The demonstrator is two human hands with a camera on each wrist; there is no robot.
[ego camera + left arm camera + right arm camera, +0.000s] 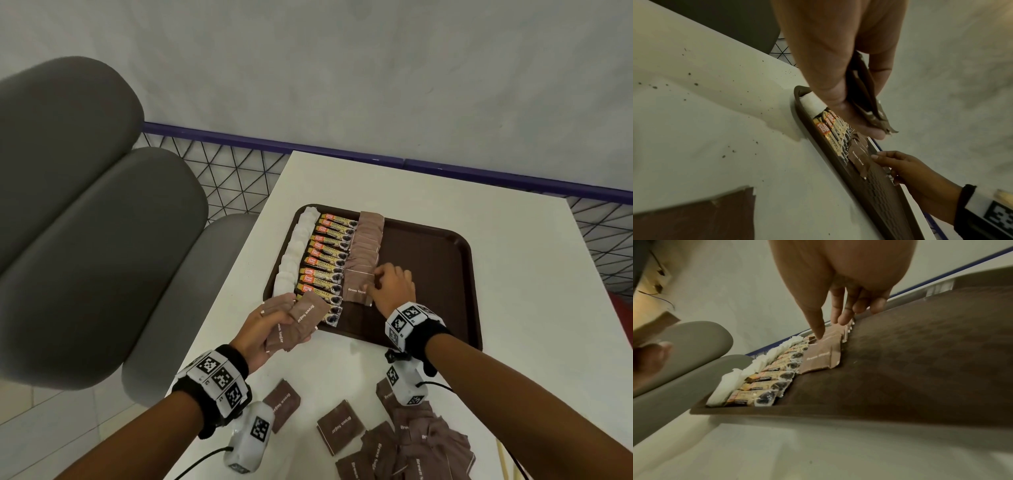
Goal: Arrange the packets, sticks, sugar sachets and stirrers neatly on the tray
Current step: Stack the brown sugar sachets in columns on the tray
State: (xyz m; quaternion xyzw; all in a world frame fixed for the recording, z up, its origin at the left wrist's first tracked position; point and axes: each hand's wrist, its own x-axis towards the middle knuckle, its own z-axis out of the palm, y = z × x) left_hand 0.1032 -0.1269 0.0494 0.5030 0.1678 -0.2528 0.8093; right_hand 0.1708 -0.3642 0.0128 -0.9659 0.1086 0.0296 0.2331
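Observation:
A brown tray [428, 274] on the white table carries a column of white packets [294, 253], a column of coffee sticks [325, 260] and a row of brown sugar sachets [366, 243]. My right hand [371, 279] rests at the near end of that row, thumb on the nearest sachet [356, 291] and fingers along its right edge. The right wrist view shows the same hand [831, 328] with its thumb pressing that sachet [822, 356]. My left hand [270, 322] hovers over the tray's near left corner, gripping a bunch of sachets [301, 318], also seen in the left wrist view [877, 120].
Loose brown sugar sachets lie on the table in front of the tray, two singles [281, 404] [339, 428] and a pile [418, 445]. Wooden stirrers [503, 459] show at the bottom right. Grey seat cushions [85, 222] stand to the left. The tray's right half is bare.

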